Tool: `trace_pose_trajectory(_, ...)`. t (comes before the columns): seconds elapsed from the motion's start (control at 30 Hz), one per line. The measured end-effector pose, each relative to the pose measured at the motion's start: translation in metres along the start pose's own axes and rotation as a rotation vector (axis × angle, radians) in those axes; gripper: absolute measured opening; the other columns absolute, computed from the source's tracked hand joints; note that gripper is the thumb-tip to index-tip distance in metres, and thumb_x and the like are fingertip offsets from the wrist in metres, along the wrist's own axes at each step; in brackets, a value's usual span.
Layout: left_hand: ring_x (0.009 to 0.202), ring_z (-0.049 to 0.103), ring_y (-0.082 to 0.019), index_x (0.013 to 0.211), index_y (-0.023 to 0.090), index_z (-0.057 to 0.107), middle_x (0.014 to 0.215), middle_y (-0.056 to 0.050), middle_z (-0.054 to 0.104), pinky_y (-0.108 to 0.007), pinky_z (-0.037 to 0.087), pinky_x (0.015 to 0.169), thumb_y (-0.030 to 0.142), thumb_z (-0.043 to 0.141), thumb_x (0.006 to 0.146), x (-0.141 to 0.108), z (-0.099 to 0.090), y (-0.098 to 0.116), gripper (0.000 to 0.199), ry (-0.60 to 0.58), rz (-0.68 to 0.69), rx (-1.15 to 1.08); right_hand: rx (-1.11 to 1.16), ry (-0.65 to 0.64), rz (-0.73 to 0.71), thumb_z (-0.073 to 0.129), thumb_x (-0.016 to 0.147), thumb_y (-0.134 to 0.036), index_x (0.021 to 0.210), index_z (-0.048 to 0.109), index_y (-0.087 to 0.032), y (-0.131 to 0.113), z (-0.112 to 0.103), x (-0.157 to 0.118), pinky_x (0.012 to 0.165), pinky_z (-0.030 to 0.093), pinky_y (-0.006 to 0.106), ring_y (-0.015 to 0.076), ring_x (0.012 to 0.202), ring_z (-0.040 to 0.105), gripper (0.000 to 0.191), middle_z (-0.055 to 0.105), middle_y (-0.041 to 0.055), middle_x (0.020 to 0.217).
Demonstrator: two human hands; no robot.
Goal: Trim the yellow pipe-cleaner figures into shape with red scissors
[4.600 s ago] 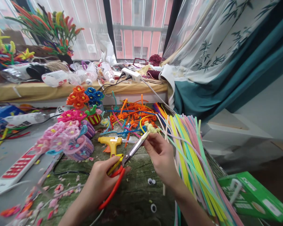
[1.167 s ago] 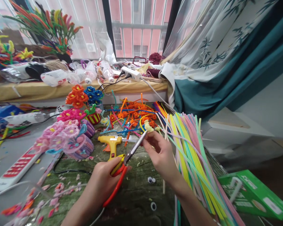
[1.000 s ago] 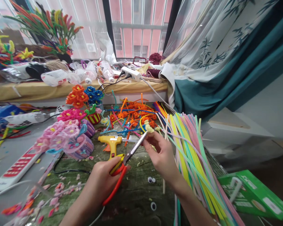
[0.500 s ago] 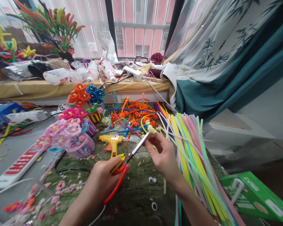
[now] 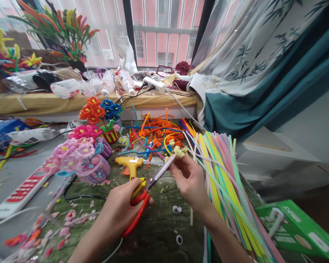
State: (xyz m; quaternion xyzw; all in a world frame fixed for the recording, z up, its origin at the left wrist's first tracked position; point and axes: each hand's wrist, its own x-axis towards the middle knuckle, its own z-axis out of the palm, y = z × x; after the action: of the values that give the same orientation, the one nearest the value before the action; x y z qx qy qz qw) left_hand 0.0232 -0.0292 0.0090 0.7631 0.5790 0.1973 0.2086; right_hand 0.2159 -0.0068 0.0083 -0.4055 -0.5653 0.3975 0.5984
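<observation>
My left hand (image 5: pixel 123 204) is wrapped round the red-handled scissors (image 5: pixel 162 171). A yellow part shows beside the red handles. The blades point up and right, and their tips meet a fuzzy pale yellow pipe cleaner piece (image 5: pixel 179 151). My right hand (image 5: pixel 190 179) pinches this piece between thumb and fingers, which partly cover it. Just behind the scissors lies a yellow hot glue gun (image 5: pixel 131 163). Below my right hand, googly eyes (image 5: pixel 179 239) rest on the dark green tabletop.
A bundle of pastel pipe cleaners (image 5: pixel 224 175) lies to the right, near a green box (image 5: pixel 298 226). Orange pipe cleaner pieces (image 5: pixel 159 128) are heaped at the back. Pink pipe cleaner flowers (image 5: pixel 79 153) and a white power strip with red sockets (image 5: pixel 22 193) sit left.
The scissors' tips have shifted slightly right and up, against the pale yellow piece. Fingers of my left hand now show beyond the red handle. My right hand has barely moved.
</observation>
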Motion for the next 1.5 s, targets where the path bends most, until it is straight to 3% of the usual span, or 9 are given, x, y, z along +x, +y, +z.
trace_pose_trajectory(0.1, 0.053, 0.048, -0.014, 0.065, 0.024, 0.045, 0.058, 0.006, 0.053, -0.022, 0.033, 0.052, 0.029, 0.06, 0.067, -0.003, -0.001, 0.002, 0.016, -0.008, -0.011, 0.003, 0.005, 0.01, -0.004, 0.066, 0.084, -0.02, 0.085, 0.063, -0.021, -0.001, -0.001, 0.0, 0.069, 0.055, 0.032, 0.019, 0.074, 0.066, 0.003, 0.07, 0.0036, 0.083)
trace_pose_trajectory(0.27, 0.052, 0.048, -0.014, 0.068, 0.023, 0.049, 0.057, 0.006, 0.055, -0.021, 0.034, 0.054, 0.032, 0.059, 0.075, -0.003, 0.0, -0.001, 0.015, 0.012, 0.037, -0.029, -0.004, 0.03, -0.005, 0.064, 0.087, -0.024, 0.083, 0.062, -0.021, -0.002, -0.002, 0.0, 0.067, 0.055, 0.031, 0.0196, 0.076, 0.068, 0.005, 0.07, 0.0035, 0.082)
trace_pose_trajectory(0.43, 0.046, 0.038, -0.01, 0.068, 0.023, 0.049, 0.048, 0.009, 0.044, -0.019, 0.027, 0.049, 0.035, 0.059, 0.078, -0.002, 0.003, -0.005, 0.019, 0.031, 0.067, -0.075, 0.0, 0.019, 0.01, 0.062, 0.089, -0.025, 0.084, 0.062, -0.021, -0.004, -0.001, 0.0, 0.068, 0.055, 0.03, 0.0186, 0.074, 0.067, 0.005, 0.068, 0.0023, 0.079)
trace_pose_trajectory(0.73, 0.049, 0.027, -0.009, 0.063, 0.022, 0.044, 0.05, 0.01, 0.03, -0.018, 0.022, 0.048, 0.043, 0.06, 0.077, 0.0, 0.004, -0.005, 0.03, 0.039, 0.046, -0.064, 0.002, 0.0, 0.006, 0.06, 0.089, -0.023, 0.083, 0.06, -0.021, -0.002, -0.002, 0.001, 0.07, 0.053, 0.031, 0.0174, 0.074, 0.064, 0.007, 0.07, 0.0039, 0.086)
trace_pose_trajectory(1.1, 0.05, 0.022, -0.009, 0.06, 0.022, 0.039, 0.05, 0.01, 0.027, -0.018, 0.022, 0.048, 0.047, 0.057, 0.076, 0.0, 0.004, -0.006, 0.035, 0.035, 0.028, -0.057, -0.052, 0.016, -0.022, 0.06, 0.089, -0.021, 0.084, 0.061, -0.021, -0.003, -0.001, 0.001, 0.066, 0.051, 0.03, 0.0174, 0.072, 0.064, 0.005, 0.065, 0.0012, 0.075)
trace_pose_trajectory(1.5, 0.05, 0.021, -0.009, 0.06, 0.02, 0.044, 0.05, 0.01, 0.029, -0.017, 0.021, 0.046, 0.046, 0.056, 0.079, 0.0, 0.006, -0.012, 0.035, 0.059, 0.084, -0.038, -0.085, 0.012, -0.015, 0.059, 0.089, -0.021, 0.086, 0.06, -0.02, -0.001, -0.002, 0.001, 0.067, 0.05, 0.031, 0.0178, 0.073, 0.064, 0.003, 0.065, 0.0017, 0.076)
